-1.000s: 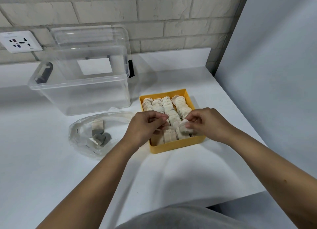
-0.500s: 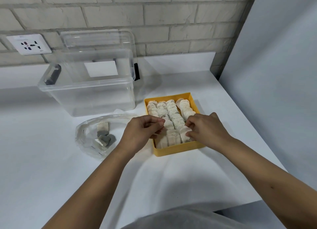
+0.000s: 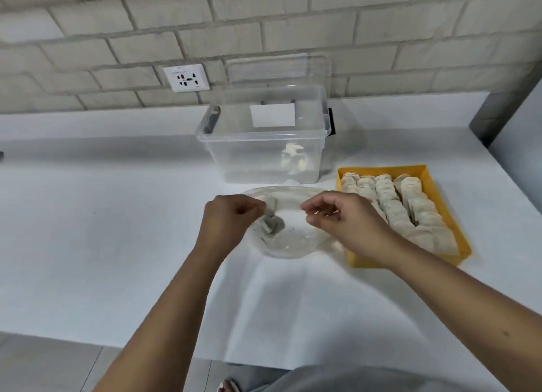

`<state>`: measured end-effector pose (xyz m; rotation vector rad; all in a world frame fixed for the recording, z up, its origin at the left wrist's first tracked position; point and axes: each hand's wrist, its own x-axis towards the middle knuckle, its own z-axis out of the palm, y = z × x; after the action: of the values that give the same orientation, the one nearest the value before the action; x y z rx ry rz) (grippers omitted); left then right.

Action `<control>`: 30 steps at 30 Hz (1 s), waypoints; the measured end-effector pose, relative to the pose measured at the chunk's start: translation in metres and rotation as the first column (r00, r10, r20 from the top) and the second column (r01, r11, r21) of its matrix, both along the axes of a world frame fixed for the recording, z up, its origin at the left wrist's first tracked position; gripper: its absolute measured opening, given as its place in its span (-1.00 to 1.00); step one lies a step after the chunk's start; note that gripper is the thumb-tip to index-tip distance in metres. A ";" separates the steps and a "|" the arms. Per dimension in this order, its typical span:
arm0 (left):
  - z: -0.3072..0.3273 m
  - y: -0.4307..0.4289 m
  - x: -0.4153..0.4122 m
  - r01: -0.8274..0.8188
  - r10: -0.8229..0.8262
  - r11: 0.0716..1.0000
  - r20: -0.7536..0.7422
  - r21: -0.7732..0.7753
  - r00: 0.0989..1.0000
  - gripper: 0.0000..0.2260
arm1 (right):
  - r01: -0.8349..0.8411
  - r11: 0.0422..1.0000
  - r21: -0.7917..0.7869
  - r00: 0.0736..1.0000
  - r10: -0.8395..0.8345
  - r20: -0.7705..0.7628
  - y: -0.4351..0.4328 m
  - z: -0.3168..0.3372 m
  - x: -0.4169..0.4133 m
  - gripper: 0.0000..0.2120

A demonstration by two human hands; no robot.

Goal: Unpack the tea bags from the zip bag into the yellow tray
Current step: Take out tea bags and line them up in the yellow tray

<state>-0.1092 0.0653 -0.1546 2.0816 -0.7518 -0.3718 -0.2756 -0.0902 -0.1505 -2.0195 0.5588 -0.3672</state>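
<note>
Both hands are over the clear zip bag (image 3: pixel 290 240). The left hand (image 3: pixel 231 218) curls at its edge and the right hand (image 3: pixel 343 218) curls above it. It is too blurry to tell if they pinch the plastic. A few tea bags (image 3: pixel 271 223) lie inside. Just to the right, the yellow tray (image 3: pixel 434 187) is packed with rows of tea bags (image 3: pixel 416 215), so the job looks mostly done. A clear box (image 3: pixel 264 154) stands behind.

The tabletop (image 3: pixel 102 245) is white, smooth and matt. The zip bag (image 3: pixel 293 242) is thin clear plastic, glossy and crinkled. The tray (image 3: pixel 366 261) is opaque yellow plastic with a smooth finish, and the tea bags (image 3: pixel 390 206) in it look like pale, matt, soft paper. At the tabletop's far edge, the storage box (image 3: pixel 258 159) is clear glossy plastic. The brick wall (image 3: pixel 264 24) is rough and matt, and the socket (image 3: pixel 186 78) on it is smooth white plastic.
</note>
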 end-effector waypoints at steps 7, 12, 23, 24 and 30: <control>-0.044 -0.040 -0.011 0.036 -0.301 0.805 0.355 0.592 0.885 -0.78 | -0.085 0.989 -0.119 0.961 0.050 -0.271 0.009 -0.035 0.049 -0.72; -0.054 -0.036 0.007 0.096 -0.298 0.810 0.266 0.578 0.917 -0.81 | -0.075 0.982 -0.172 0.954 0.021 -0.298 0.006 -0.038 0.054 -0.73; -0.015 0.009 0.011 -0.001 -0.018 0.992 0.149 0.129 0.989 -0.82 | -0.210 0.908 -0.362 0.943 0.091 -0.320 0.015 -0.043 0.076 -0.73; -0.012 0.014 0.011 0.005 -0.011 0.993 0.047 0.122 0.999 -0.83 | -0.274 0.876 -0.397 0.928 0.131 -0.350 0.017 -0.045 0.081 -0.72; -0.011 0.031 0.014 0.092 -0.062 0.990 -0.249 0.110 0.966 -0.74 | -0.444 0.656 -0.611 0.869 0.150 -0.471 0.021 -0.057 0.094 -0.83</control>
<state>-0.0953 0.0959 -0.1653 2.0721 -0.6760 -0.7200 -0.1813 -0.0688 -0.2074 -2.9303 0.3019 0.0600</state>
